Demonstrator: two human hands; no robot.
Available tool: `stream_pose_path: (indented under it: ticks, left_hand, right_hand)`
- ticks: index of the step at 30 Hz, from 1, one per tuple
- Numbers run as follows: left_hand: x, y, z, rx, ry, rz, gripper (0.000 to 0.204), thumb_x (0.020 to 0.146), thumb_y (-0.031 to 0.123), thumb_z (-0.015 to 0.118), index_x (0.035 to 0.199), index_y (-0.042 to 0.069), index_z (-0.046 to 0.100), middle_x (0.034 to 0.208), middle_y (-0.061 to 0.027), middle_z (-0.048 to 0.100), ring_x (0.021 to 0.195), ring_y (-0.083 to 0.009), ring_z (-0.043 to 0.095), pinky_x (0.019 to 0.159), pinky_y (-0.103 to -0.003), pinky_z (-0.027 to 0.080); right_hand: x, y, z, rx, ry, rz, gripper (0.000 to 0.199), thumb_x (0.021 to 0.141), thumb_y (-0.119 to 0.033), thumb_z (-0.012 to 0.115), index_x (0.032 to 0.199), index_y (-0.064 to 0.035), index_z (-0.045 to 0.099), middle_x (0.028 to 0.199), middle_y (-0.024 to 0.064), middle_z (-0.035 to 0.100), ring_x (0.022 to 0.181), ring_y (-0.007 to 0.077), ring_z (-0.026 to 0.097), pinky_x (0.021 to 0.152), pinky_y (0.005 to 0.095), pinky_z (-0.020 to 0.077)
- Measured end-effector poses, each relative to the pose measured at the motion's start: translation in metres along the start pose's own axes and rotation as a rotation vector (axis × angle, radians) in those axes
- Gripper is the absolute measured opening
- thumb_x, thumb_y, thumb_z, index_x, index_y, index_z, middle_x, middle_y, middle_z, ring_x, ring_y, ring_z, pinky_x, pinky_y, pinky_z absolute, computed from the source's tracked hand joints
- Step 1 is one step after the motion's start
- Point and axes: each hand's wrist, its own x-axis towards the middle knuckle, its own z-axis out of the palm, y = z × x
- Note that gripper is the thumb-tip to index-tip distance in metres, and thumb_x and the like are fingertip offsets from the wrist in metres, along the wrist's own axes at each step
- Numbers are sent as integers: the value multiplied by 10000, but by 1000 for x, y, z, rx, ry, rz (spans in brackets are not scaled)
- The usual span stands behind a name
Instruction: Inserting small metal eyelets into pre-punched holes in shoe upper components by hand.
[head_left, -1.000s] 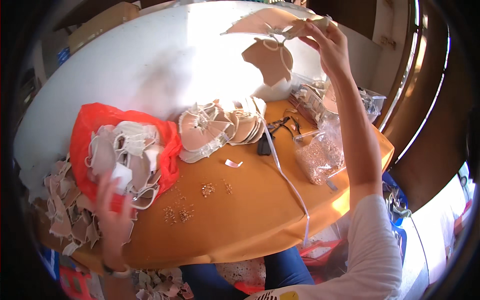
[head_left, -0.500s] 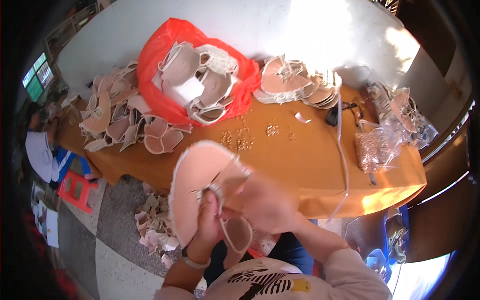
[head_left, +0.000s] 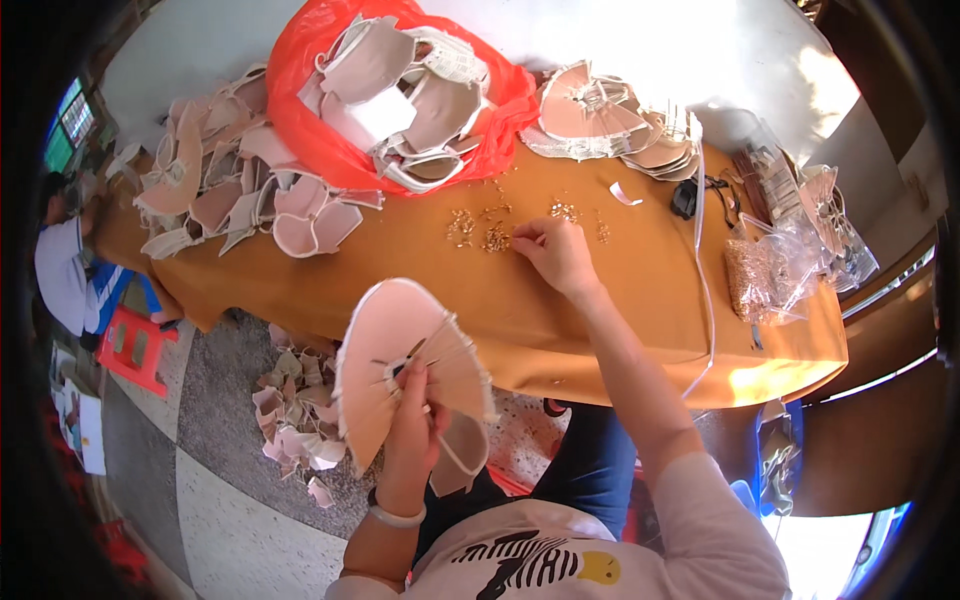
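At the far left edge a seated person [head_left: 62, 262] is partly in view beside a red plastic stool [head_left: 135, 347]. Loose pink shoe-upper pieces [head_left: 225, 190] lie heaped on the left end of the orange-covered table [head_left: 420, 270], and more offcuts [head_left: 295, 420] are scattered on the floor below its front edge. A red plastic bag [head_left: 300, 110] holding further pink and white pieces sits at the rear centre-left. The left hand [head_left: 410, 425], with a pale bangle on the wrist, is closed around a pink sandal upper [head_left: 395, 350], gripping it from below and holding it clear of the table, in front of the body. The right hand [head_left: 557, 255] rests on the table top, fingertips pinched together at a scatter of small gold metal fittings [head_left: 495, 232]; whether a fitting is actually caught between them cannot be told. A stack of assembled pink uppers [head_left: 600, 115] lies behind, to the right. A white cord [head_left: 700, 230] runs down across the table. Clear plastic bags of small parts [head_left: 775, 265] occupy the right end.
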Motion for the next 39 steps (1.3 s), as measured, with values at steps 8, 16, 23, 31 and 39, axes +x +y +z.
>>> stream_pose_path:
  ticks: [8,16,23,31,39]
  left_hand:
    - [17,-17,4,-78,-173,-3,179,909,75,559,1087,91,571,905,-2,614,766,-103,577,706,-265,468]
    - [15,-26,10,158,-252,39,270,949,160,613,1205,82,575,1049,-22,654,877,-100,619,751,-263,485]
    - [8,-19,15,-80,-339,-54,300,957,122,574,1248,58,548,1147,-59,645,1011,-143,636,854,-313,519]
    - [12,-20,23,-68,-318,-76,351,949,84,571,1294,61,515,1230,-50,601,1087,-135,606,910,-316,516]
    - [25,-25,38,-227,-187,50,306,920,6,630,1221,-28,586,1141,-108,650,993,-165,655,856,-289,561]
  right_hand:
    - [-22,-14,-21,180,-18,34,91,874,-80,669,894,2,703,795,121,706,730,190,681,670,292,539]
    - [-97,-58,-19,751,-407,206,97,894,-5,681,981,39,687,794,59,692,678,106,652,630,225,544]
    - [-109,-57,-4,550,-372,155,64,893,14,678,948,42,695,826,50,700,715,74,647,641,208,538]
    - [-107,-59,-9,301,-363,-96,105,811,-69,758,893,-20,715,795,82,691,691,160,682,628,279,535]
    - [-101,-43,-7,313,-267,-198,80,826,-3,732,902,-24,716,911,50,633,806,143,634,696,266,508]
